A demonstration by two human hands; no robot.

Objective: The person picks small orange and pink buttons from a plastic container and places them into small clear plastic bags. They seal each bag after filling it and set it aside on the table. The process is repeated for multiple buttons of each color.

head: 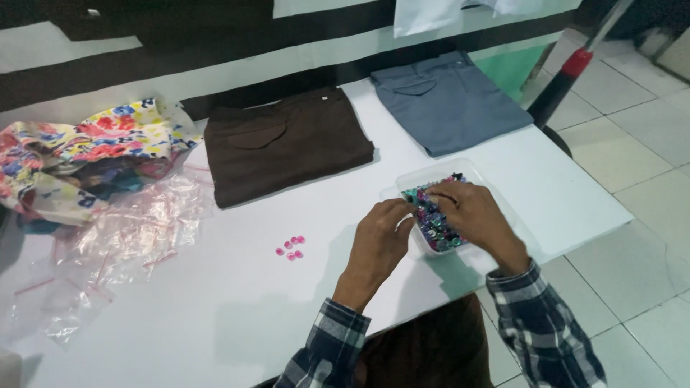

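Note:
A clear plastic tray (410, 174) full of small shiny buttons in mixed colours (433, 225) sits at the right of the white table (215, 302). My right hand (471, 214) rests over the tray with fingertips down among the buttons. My left hand (379, 236) is at the tray's left rim, fingers pinched together; whether it holds a button is hidden. Several pink buttons (290, 248) lie in a small cluster on the table left of my left hand.
Folded brown trousers (284, 144) and folded grey-blue trousers (449, 100) lie at the far side. Floral fabric (79, 154) and several clear zip bags (122, 237) are heaped at the left. A black and red pole (571, 72) leans by the table's right corner over tiled floor.

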